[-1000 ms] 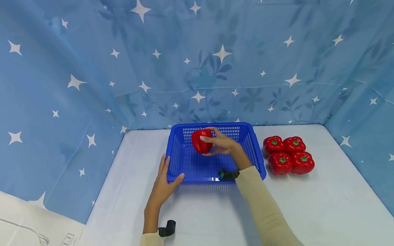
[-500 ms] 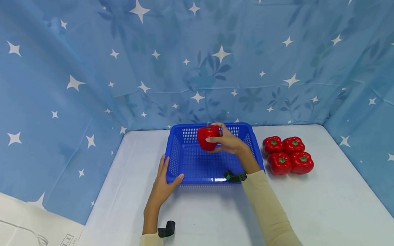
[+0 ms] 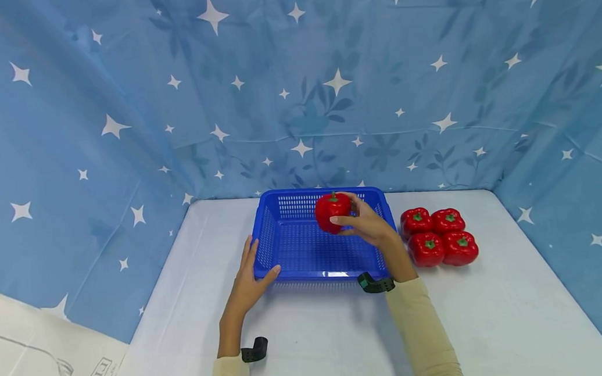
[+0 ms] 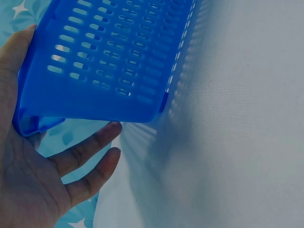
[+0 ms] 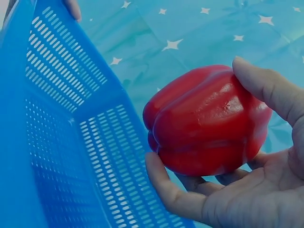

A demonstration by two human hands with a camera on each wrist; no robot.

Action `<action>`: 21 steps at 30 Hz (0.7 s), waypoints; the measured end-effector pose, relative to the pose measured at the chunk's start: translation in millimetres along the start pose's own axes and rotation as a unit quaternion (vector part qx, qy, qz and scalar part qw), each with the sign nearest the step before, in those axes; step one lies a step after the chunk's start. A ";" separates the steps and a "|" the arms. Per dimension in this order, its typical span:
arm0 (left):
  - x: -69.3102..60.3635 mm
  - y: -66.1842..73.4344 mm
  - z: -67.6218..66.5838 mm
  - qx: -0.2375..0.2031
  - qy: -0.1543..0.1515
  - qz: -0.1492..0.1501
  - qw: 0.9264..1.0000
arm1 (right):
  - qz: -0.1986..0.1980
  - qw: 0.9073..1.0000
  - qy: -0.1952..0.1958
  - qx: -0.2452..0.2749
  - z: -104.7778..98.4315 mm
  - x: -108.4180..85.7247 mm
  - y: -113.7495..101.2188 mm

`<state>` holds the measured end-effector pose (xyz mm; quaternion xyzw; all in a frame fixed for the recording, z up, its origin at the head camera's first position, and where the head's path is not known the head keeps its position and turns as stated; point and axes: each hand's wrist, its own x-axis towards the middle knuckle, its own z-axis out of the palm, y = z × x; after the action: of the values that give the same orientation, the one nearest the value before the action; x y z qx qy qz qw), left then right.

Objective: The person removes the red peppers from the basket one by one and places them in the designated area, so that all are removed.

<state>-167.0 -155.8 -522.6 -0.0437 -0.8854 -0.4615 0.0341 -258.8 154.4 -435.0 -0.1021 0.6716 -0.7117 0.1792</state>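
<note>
A red bell pepper (image 3: 332,212) with a green stem is held upright above the blue plastic basket (image 3: 328,275). My right hand (image 3: 368,223) grips it from the right side, thumb on one side and fingers curled round the other. In the right wrist view the bell pepper (image 5: 204,123) sits between thumb and fingers, beside the slotted basket wall (image 5: 107,156). My left hand (image 3: 247,285) rests at the basket's near left corner with its fingers fairly straight. In the left wrist view the thumb lies along the basket (image 4: 99,102) rim, and two fingertips reach below the corner.
Several more red bell peppers (image 3: 442,237) stand in a tight group right of the basket on the white tabletop (image 3: 311,338). A blue curtain with white stars (image 3: 294,95) hangs behind and at both sides. Each wrist wears a black camera band (image 3: 376,283).
My right hand has moved to the right over the basket with the bell pepper, which has turned more upright. The left hand and the basket stay where they were.
</note>
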 end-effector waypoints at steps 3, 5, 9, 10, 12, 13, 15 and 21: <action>-0.6 -1.2 0.7 0.002 -0.004 -0.003 1.000 | -0.010 0.999 0.015 -0.032 -2.5 -10.5 0.2; -1.2 -1.5 0.9 0.003 -0.005 -0.004 1.000 | -0.017 0.998 0.022 -0.051 -3.6 -17.5 0.0; -1.3 -0.9 0.7 0.000 -0.003 0.000 1.000 | -0.025 0.996 0.043 -0.076 -5.6 -30.0 -1.5; -1.1 -0.4 0.6 -0.001 -0.003 0.000 1.000 | -0.027 0.995 0.048 -0.078 -6.0 -32.8 -2.1; -0.6 0.4 0.2 -0.001 -0.004 0.000 1.000 | -0.027 0.994 0.062 -0.086 -7.3 -37.8 -2.5; -0.5 0.8 -0.1 0.000 -0.004 0.000 1.000 | -0.028 0.993 0.068 -0.092 -8.0 -40.2 -2.7; -0.3 1.5 -0.9 0.000 -0.005 -0.002 1.000 | -0.028 0.992 0.077 -0.100 -9.2 -44.9 -3.3; 0.5 -0.7 -1.0 0.000 -0.003 0.003 1.000 | -0.022 0.983 0.121 -0.138 -14.9 -63.7 -3.1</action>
<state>-167.5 -157.1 -522.6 -0.0473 -0.8852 -0.4617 0.0328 -206.7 193.1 -427.0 -0.0536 0.7778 -0.6229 0.0654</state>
